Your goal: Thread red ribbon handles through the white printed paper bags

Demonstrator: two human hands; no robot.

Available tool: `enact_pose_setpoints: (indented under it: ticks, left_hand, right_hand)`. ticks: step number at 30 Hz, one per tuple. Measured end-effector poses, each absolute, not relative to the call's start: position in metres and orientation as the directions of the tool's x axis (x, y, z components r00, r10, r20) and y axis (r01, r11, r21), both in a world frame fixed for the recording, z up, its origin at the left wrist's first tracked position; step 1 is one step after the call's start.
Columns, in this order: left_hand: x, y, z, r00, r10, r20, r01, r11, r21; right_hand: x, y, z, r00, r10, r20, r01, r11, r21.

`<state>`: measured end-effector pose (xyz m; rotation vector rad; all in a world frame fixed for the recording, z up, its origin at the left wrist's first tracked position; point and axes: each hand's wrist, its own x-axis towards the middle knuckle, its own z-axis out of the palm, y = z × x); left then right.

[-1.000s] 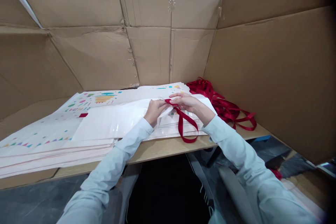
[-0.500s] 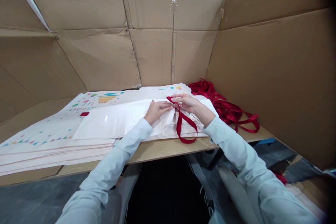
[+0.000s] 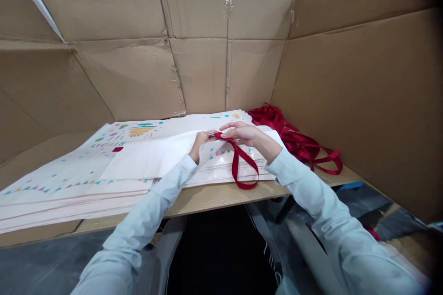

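My left hand (image 3: pixel 198 144) is closed on the raised edge of the top white paper sheet (image 3: pixel 152 159), lifting its right corner off the stack of printed flat bags (image 3: pixel 62 179). My right hand (image 3: pixel 242 133) pinches one end of a dark red ribbon (image 3: pixel 242 166) right beside the left fingers, where a thin metal tool tip shows. The ribbon hangs down in a loop that reaches the table's front edge. Both hands nearly touch above the stack.
A heap of red ribbons (image 3: pixel 294 140) lies at the back right of the wooden table (image 3: pixel 214 196). Cardboard walls (image 3: pixel 356 92) enclose the table on the left, back and right. Below the table edge are dark floor and plastic wrap.
The left hand has lifted the white sheet's right corner higher, uncovering the printed bag beneath. The ribbon end and right hand shifted slightly left.
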<state>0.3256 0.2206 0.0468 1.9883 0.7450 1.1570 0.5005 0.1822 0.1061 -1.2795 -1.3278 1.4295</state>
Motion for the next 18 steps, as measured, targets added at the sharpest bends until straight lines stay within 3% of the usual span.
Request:
enact_pose_setpoints:
  ticks: [3,10,14,18]
  left_hand:
    - [0.327,0.219,0.045,0.411,0.775,0.481,0.151,-0.578,0.802]
    - [0.327,0.218,0.046,0.447,0.733,0.513,0.153,-0.627,0.764]
    - [0.324,0.214,0.050,0.467,0.721,0.512,0.171,-0.642,0.747]
    - [0.323,0.216,0.051,0.458,0.746,0.483,0.102,-0.584,0.805]
  right_hand:
    - [0.500,0.183,0.106,-0.158,0.971,-0.180,0.094,-0.167,-0.981]
    - [0.505,0.195,0.087,-0.164,0.985,-0.049,-0.160,-0.075,-0.984]
    - [0.502,0.196,0.090,-0.218,0.973,-0.073,-0.175,-0.113,-0.978]
    - [0.501,0.190,0.098,-0.200,0.977,-0.068,-0.136,-0.096,-0.986]
